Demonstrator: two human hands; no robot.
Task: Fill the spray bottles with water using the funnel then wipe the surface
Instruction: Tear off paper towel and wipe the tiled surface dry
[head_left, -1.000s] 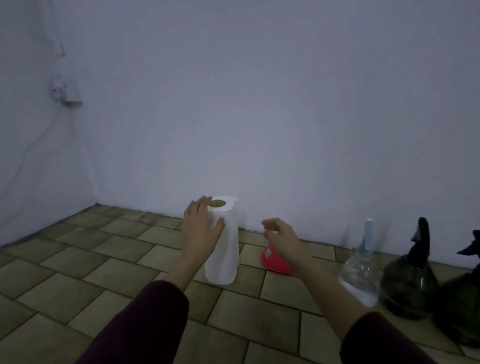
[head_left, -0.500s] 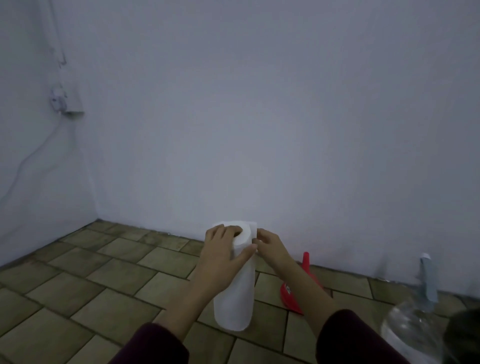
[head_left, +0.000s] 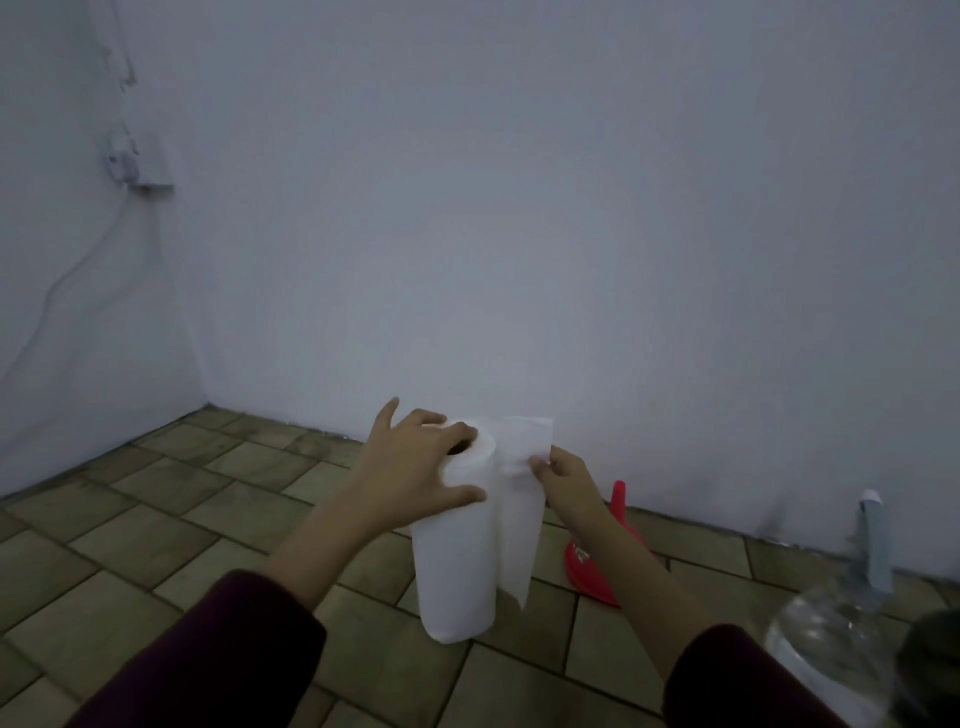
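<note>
A white paper towel roll (head_left: 457, 545) stands up tall on the tiled floor (head_left: 156, 519), with its long side going up and down and its hole facing the ceiling. The left hand (head_left: 410, 467) holds the top of the roll; its thumb presses the side and its fingers curl over the top edge, one near the hole. A loose sheet (head_left: 519, 493) hangs off the right side of the roll, pulled a little away from it. The right hand (head_left: 566, 480) pinches this sheet near its top edge.

Just behind the right arm sits a red funnel (head_left: 597, 556), wide end down on the floor and thin spout pointing up. At the lower right is a clear spray bottle (head_left: 831, 639) with its pale nozzle on top. Both arms wear dark red sleeves (head_left: 223, 649).
</note>
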